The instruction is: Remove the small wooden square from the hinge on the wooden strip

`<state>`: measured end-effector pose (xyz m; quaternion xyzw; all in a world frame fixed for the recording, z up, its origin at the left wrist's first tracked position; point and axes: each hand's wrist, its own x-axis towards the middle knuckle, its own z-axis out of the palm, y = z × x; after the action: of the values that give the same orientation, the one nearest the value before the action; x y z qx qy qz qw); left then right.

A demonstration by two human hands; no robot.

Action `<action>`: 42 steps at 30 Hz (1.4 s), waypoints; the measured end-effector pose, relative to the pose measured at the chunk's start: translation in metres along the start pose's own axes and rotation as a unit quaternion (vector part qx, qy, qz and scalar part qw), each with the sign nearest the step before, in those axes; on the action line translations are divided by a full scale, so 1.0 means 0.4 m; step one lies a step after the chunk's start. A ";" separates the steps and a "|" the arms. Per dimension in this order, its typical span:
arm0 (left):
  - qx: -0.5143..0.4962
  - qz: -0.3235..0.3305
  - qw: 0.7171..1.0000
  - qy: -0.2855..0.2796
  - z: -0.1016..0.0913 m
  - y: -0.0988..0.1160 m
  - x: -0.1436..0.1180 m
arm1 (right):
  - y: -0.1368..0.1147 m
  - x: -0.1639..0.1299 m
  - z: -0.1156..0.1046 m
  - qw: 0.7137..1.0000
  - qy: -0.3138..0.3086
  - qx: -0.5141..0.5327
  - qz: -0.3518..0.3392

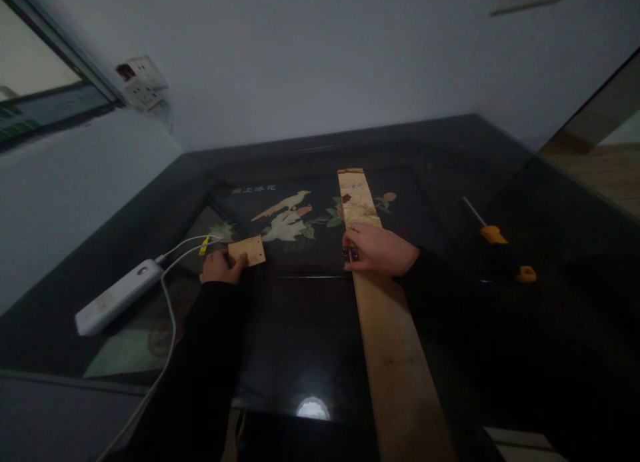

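On the left, my left hand (219, 267) grips a small flat piece of wood (251, 249) between thumb and fingers. Small dark holes show near that piece's right end. My right hand (383, 250) is over a long wooden board (397, 355), pinching a small dark metal hinge (351, 254) at the board's left edge. The board runs from the bottom of the view to the middle of the table, and its far end has a rough, patchy surface. Whether the hinge touches the board cannot be made out.
A screwdriver with a yellow and black handle (494, 235) lies on the dark glossy table (300, 315) at right, near another yellow-ended item (526, 274). At left is a white power strip (120, 295) with white cables (173, 315). A wall (310, 62) borders the far edge.
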<state>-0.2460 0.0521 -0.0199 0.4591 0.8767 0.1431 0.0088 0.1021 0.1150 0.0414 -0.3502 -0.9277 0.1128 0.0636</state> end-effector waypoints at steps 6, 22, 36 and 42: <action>0.007 0.024 0.998 0.057 -0.001 0.024 -0.036 | -0.001 -0.002 -0.002 1.000 -0.001 0.001 0.000; 0.061 0.263 0.963 -0.019 0.045 0.043 -0.117 | 0.000 -0.004 -0.002 1.000 0.003 -0.006 -0.001; 0.039 0.271 0.962 -0.013 0.006 -0.015 -0.242 | -0.001 -0.003 -0.005 1.000 -0.005 -0.002 0.000; -0.086 0.231 0.968 0.046 -0.033 0.079 -0.321 | 0.000 -0.001 -0.002 1.000 -0.004 -0.005 0.003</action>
<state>-0.1484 -0.0378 -0.0141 0.6396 0.7309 0.2369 -0.0250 0.1027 0.1148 0.0421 -0.3533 -0.9272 0.1101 0.0583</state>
